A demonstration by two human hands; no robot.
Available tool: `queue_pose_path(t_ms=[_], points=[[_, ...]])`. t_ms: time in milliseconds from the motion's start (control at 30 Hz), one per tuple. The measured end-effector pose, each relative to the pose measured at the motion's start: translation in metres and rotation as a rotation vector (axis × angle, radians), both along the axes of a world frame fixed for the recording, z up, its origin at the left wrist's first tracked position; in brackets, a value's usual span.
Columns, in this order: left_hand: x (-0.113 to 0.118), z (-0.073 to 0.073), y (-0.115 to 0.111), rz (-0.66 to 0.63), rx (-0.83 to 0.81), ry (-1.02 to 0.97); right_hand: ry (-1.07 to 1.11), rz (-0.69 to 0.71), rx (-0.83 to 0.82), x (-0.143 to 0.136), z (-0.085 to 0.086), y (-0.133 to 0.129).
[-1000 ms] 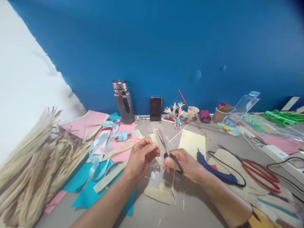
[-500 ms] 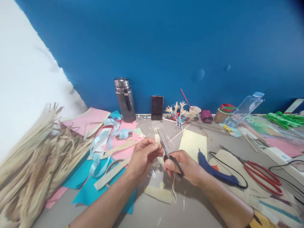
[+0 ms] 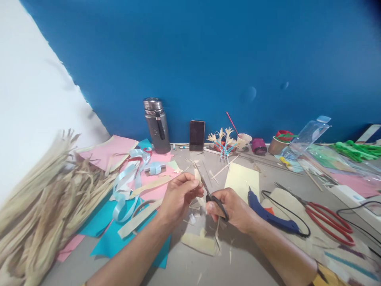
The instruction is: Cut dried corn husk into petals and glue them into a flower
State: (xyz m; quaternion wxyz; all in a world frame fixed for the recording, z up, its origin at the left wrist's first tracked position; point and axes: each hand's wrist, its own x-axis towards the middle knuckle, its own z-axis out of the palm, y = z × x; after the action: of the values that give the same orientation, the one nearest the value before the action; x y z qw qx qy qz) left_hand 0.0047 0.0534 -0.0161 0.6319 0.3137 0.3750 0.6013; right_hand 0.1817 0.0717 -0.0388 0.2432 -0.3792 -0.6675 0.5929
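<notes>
A small pale strip of corn husk [image 3: 196, 174] stands up from the pinched fingertips of my left hand [image 3: 180, 196]. My right hand [image 3: 233, 204] is closed on the black handles of a pair of scissors [image 3: 219, 206], whose blades point away from me and lie along the strip's right side. Whether they are cutting into it I cannot tell. Beneath my hands, a wider husk piece [image 3: 199, 243] and small scraps lie on the grey table [image 3: 214, 272]. Husk flowers on blue stems [image 3: 225, 143] stand at the back.
A bundle of dried husks [image 3: 47, 214] fills the left, beside blue paper [image 3: 119, 246] and ribbon [image 3: 120, 198]. A steel flask [image 3: 157, 129] and phone [image 3: 197, 136] stand by the wall. Right of me lie a blue glue gun [image 3: 269, 216], its cord and red-handled scissors [image 3: 330, 222].
The scissors' blades have shifted slightly against the husk strip, and the strip above my left fingertips looks narrower. Both hands stay almost in place.
</notes>
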Motion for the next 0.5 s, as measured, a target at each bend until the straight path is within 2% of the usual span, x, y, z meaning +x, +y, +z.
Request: queue_pose_path(t_ms=[333,500], points=[[-0.005,0.002,0.001,0.015,0.026,0.086,0.011,-0.060,-0.038,-0.002,-0.003,-0.001],[-0.003,0.000,0.000,-0.007,0.020,0.088,0.098,-0.249,-0.031,-0.006,0.011,0.002]])
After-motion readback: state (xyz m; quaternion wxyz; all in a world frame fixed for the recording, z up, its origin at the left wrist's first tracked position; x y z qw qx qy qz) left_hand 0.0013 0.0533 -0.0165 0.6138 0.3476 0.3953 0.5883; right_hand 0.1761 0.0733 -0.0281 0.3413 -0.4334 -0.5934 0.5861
